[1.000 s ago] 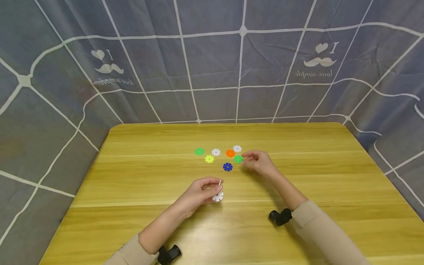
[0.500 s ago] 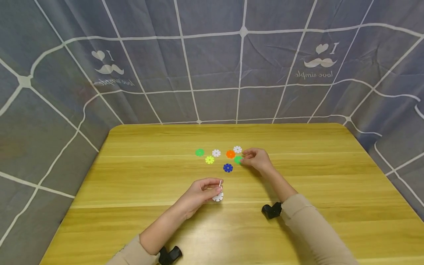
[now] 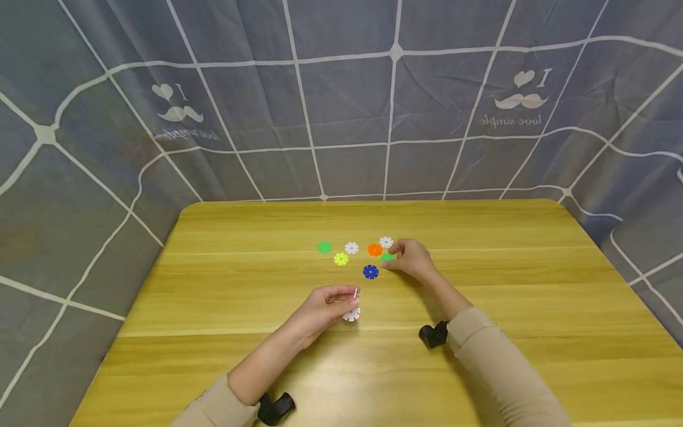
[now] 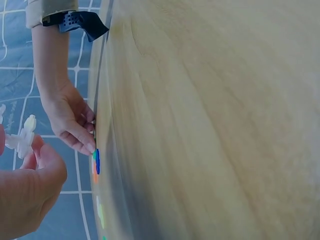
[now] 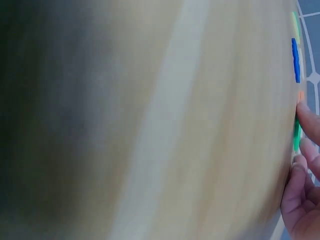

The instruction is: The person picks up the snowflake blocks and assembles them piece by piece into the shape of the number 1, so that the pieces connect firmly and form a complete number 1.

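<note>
In the head view my left hand (image 3: 322, 311) pinches white notched snowflake discs (image 3: 351, 315), one on edge against another. Up close in the left wrist view, these white pieces (image 4: 22, 141) stick out past the thumb and fingertips. My right hand (image 3: 414, 260) is further back over the table, its thumb and fingers curled around a green snowflake disc (image 3: 388, 257) lying on the wood. The right wrist view has this green disc (image 5: 297, 135) edge-on between the thumb and fingers. A blue disc (image 3: 370, 272) lies just left of the right thumb.
Near the right hand lie an orange disc (image 3: 375, 250) and a white disc (image 3: 386, 242). Further left are another white disc (image 3: 351, 248), a yellow disc (image 3: 341, 259) and a second green disc (image 3: 325, 247). A grey curtain (image 3: 352, 107) hangs behind the wooden table (image 3: 240, 284).
My right thumb has shifted to the near side of the green disc, covering more of it, and the right forearm has swung left. The left hand keeps its hold on the white discs.
</note>
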`<act>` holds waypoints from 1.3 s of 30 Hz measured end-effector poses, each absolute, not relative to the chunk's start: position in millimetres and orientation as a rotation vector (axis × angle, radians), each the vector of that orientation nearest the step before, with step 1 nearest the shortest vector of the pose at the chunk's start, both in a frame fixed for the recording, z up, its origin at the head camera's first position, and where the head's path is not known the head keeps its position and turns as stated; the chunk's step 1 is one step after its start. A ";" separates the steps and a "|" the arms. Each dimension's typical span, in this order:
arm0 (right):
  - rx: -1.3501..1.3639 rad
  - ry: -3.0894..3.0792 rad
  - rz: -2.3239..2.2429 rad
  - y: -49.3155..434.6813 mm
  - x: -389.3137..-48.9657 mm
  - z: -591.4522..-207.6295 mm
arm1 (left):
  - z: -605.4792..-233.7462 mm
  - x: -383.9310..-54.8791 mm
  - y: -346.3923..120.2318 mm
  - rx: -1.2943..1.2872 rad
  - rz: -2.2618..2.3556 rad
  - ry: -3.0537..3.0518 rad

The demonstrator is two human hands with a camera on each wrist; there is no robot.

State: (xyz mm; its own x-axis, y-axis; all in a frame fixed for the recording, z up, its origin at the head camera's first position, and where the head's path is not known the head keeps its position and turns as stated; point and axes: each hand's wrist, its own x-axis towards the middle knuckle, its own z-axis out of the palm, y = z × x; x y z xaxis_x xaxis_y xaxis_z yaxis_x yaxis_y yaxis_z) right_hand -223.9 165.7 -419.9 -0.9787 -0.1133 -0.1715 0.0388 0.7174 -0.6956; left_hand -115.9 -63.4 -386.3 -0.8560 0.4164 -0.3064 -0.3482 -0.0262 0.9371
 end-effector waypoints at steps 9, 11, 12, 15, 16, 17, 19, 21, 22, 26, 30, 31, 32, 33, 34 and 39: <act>-0.124 2.704 -1.117 169.9 -226.6 -416.5 | -386.7 -117.7 -63.8 0.054 1.946 1.731; -0.130 2.699 -1.137 171.8 -227.2 -416.1 | -386.8 -117.6 -63.8 0.052 1.948 1.732; -0.126 2.690 -1.156 172.8 -227.5 -415.8 | -386.9 -117.6 -63.5 0.049 1.948 1.733; -0.135 2.647 -1.222 176.0 -228.4 -414.9 | -386.5 -118.0 -62.5 0.029 1.947 1.741; -0.133 2.632 -1.241 176.9 -228.6 -414.7 | -386.0 -118.4 -61.8 0.022 1.948 1.744; -0.127 2.619 -1.256 177.9 -228.7 -414.4 | -385.4 -119.1 -61.1 0.025 1.949 1.751; -0.106 2.588 -1.282 179.7 -228.6 -413.6 | -383.8 -120.9 -59.3 0.022 1.952 1.758; -0.072 2.553 -1.308 180.8 -227.9 -412.5 | -382.4 -122.9 -57.4 0.027 1.950 1.770; -0.060 2.529 -1.329 181.0 -227.5 -412.1 | -381.9 -123.6 -56.8 0.033 1.949 1.777; -0.037 2.415 -1.412 181.3 -224.5 -410.7 | -381.6 -124.4 -56.7 0.020 1.938 1.789; -0.054 2.363 -1.451 182.0 -219.9 -409.6 | -384.5 -123.9 -58.2 0.010 1.942 1.786; -0.070 2.360 -1.455 182.1 -218.7 -409.1 | -385.0 -123.8 -58.4 0.012 1.942 1.785; -0.086 2.353 -1.462 182.0 -217.1 -408.0 | -385.5 -123.6 -58.6 0.012 1.940 1.787; -0.103 2.343 -1.472 181.7 -215.7 -407.1 | -386.2 -123.5 -58.8 0.015 1.938 1.789; -0.122 2.337 -1.477 181.1 -214.2 -405.7 | -386.2 -123.4 -58.9 0.018 1.933 1.791; -0.215 2.309 -1.484 175.1 -206.7 -398.0 | -386.7 -122.7 -59.5 0.025 1.928 1.793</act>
